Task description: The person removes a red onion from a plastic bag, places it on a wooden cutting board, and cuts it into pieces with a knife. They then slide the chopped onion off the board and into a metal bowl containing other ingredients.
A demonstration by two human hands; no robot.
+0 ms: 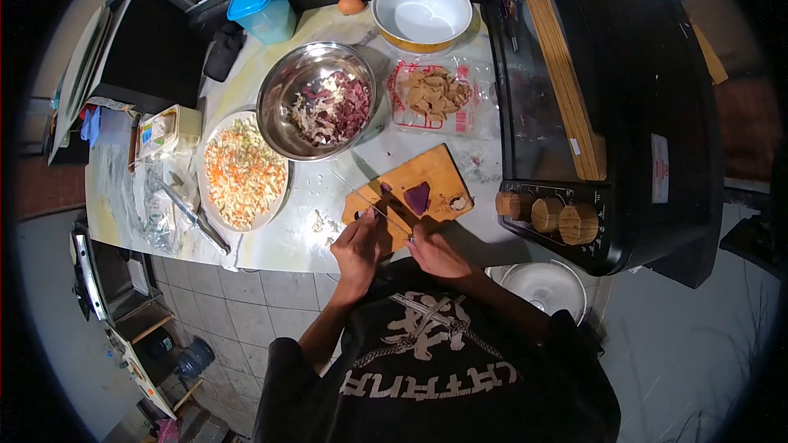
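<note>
In the head view, a thin knife (386,212) slants across a small wooden cutting board (439,166). My right hand (437,253) grips its handle end, and the blade points up and to the left. My left hand (358,244) is closed, fingertips together at the blade; whether they pinch the blade or a small piece cannot be seen. A dark purple chunk (417,197) lies on the board beyond the knife, with a smaller bit near it. Pale scraps (457,203) sit at the board's right corner. Behind the board stands a steel bowl (271,127) of pinkish-purple pieces and white bits.
A plate (280,197) of chopped orange and white vegetables is on the left, beside another knife (195,218). Brown slices (437,93) lie on a plastic bag (484,115). At the back are a white bowl (420,10), an egg (350,6) and a blue-lidded container (261,12). A black oven (640,115) borders the right.
</note>
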